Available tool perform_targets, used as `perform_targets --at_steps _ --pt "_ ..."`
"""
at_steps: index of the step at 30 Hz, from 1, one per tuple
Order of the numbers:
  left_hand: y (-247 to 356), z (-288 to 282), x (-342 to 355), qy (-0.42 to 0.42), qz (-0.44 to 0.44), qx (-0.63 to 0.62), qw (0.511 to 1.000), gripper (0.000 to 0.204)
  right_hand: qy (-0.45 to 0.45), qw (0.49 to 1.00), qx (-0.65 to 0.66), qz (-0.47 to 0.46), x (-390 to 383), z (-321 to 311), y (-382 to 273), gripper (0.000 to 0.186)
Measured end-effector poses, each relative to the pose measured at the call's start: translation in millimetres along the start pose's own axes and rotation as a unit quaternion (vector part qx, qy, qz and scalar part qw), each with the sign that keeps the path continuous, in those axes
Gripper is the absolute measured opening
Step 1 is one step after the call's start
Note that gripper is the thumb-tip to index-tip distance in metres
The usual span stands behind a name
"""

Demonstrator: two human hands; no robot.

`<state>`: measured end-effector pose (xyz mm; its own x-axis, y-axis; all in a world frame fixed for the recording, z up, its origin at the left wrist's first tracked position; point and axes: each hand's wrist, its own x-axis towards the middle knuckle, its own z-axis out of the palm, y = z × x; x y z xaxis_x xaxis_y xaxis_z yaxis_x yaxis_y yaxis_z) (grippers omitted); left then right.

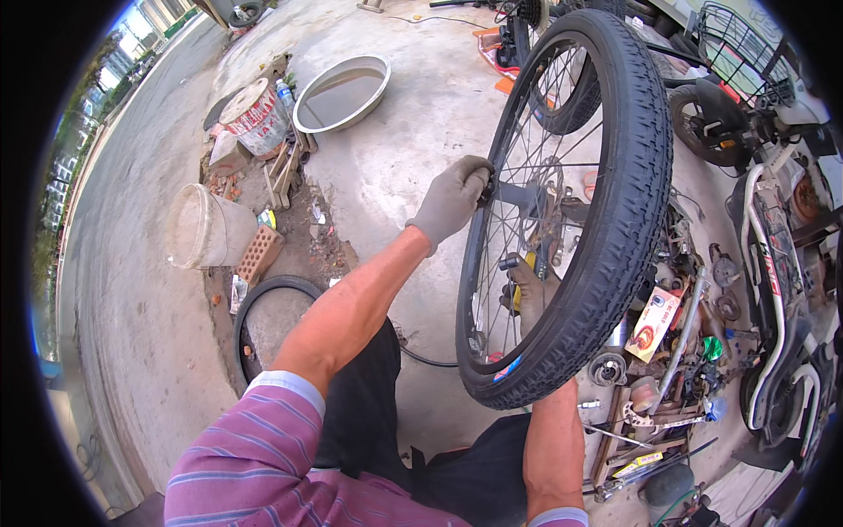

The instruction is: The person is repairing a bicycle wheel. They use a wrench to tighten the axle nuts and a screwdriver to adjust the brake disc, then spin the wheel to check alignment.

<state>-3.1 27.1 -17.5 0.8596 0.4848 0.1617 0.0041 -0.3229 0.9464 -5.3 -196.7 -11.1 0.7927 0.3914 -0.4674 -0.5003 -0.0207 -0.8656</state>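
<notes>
- Holding a bike wheel (639, 176) up in front of us, leaning, we're looking at it over our own knees, off any bike.
- Our gloved left hand (458, 189) is gripping the wheel's left edge, fingers curled in on it.
- Our gloved right hand (529, 292) is showing through the spokes, forearm passing behind the wheel's lower part. A small dark-ended piece is sitting by the fingers, but we're not managing to tell whether they're pinching it or spread.
- Progress-wise, we're judging the fitting side as mostly done: the tyre (615, 290) is sitting round the rim and looking full, no gap we're spotting. Firmness, we're only guessing.
- What we're seeing as left: the wheel isn't being carried by any frame, so mounting is probably waiting.
- On the ground, a loose black hoop (294, 282) is lying by our left leg, a basin (349, 121) is holding murky water further off, and tools and parts (678, 356) are cluttering the right.
</notes>
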Motion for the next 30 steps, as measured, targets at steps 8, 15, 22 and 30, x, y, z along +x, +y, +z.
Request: perform_targets --at_steps 8,15,22,30 --pt "-22 9 -2 0.025 0.098 -0.068 0.993 0.021 0.031 0.999 -0.021 0.001 -5 0 -1 0.047" --pt "-19 -5 -6 -0.024 0.142 -0.013 0.990 0.022 0.057 0.998 -0.039 0.012 -12 4 -3 0.052" --pt "4 -37 10 -0.183 0.070 0.047 0.980 0.024 0.043 0.999 -0.029 -0.016 -16 0 -5 0.053" --pt "38 -54 44 -0.326 0.196 0.263 0.887 0.030 0.029 0.999 -0.021 -0.004 -4 -9 0 0.051"
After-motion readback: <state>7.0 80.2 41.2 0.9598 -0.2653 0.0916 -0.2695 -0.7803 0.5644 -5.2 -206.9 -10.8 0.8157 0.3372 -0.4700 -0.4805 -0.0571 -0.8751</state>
